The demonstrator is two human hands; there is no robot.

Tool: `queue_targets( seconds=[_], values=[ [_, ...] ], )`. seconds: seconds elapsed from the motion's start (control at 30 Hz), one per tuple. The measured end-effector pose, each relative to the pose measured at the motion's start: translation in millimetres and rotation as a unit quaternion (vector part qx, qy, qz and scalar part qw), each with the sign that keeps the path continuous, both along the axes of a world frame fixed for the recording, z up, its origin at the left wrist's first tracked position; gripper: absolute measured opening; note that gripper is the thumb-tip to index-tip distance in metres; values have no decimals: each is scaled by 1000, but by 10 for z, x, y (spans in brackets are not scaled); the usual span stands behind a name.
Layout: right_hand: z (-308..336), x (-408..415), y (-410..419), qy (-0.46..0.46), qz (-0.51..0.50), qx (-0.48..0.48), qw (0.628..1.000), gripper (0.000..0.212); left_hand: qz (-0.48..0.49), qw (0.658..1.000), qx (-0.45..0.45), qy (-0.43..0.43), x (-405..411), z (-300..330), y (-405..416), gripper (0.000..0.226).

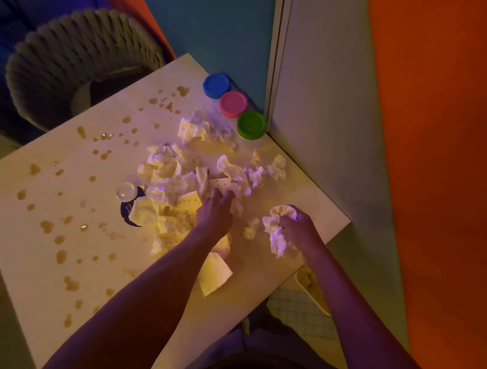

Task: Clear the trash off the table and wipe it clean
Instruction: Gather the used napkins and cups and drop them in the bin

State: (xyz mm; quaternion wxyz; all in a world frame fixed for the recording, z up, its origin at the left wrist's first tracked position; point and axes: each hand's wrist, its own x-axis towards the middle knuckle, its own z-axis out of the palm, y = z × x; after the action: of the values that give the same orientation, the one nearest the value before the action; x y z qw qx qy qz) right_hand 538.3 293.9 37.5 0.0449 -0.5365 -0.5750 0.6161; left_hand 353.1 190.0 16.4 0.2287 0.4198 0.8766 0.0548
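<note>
A pale square table (69,247) carries a heap of crumpled white paper napkins (182,165) across its middle and right. Brown liquid spots (60,256) dot its left half. My left hand (215,212) reaches into the heap, its fingers curled on a dotted napkin (231,188). My right hand (298,227) grips a crumpled white napkin wad (278,228) near the table's right edge. A small scrap (250,228) lies between my hands. A flat folded napkin (214,274) sits under my left forearm.
Three tubs with blue (217,85), pink (233,104) and green (251,124) lids stand at the far corner by a wall. A clear lid (125,191) and dark wrapper (127,210) lie left of the heap. A wicker chair (81,62) stands beyond. A tray (312,289) sits below the right edge.
</note>
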Motion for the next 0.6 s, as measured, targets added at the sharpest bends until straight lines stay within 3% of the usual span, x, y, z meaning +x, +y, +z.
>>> queue_targets(
  seconds=[0.2,0.27,0.33,0.47,0.6],
  values=[
    [-19,3,-69,-6,9,-75,997,20,77,991,93,-58,-26,165,17,52],
    [-46,-45,-80,-10,2,-81,997,34,109,982,143,-66,-45,251,-20,47],
    [-59,-125,-96,-32,1,-47,998,49,150,970,173,-83,-62,338,-86,43],
    [-53,-267,-113,-109,8,41,993,28,226,948,194,-109,-86,453,-246,20],
    [-22,-390,-139,-152,143,105,972,30,248,945,199,-83,-71,476,-442,32]
  ],
)
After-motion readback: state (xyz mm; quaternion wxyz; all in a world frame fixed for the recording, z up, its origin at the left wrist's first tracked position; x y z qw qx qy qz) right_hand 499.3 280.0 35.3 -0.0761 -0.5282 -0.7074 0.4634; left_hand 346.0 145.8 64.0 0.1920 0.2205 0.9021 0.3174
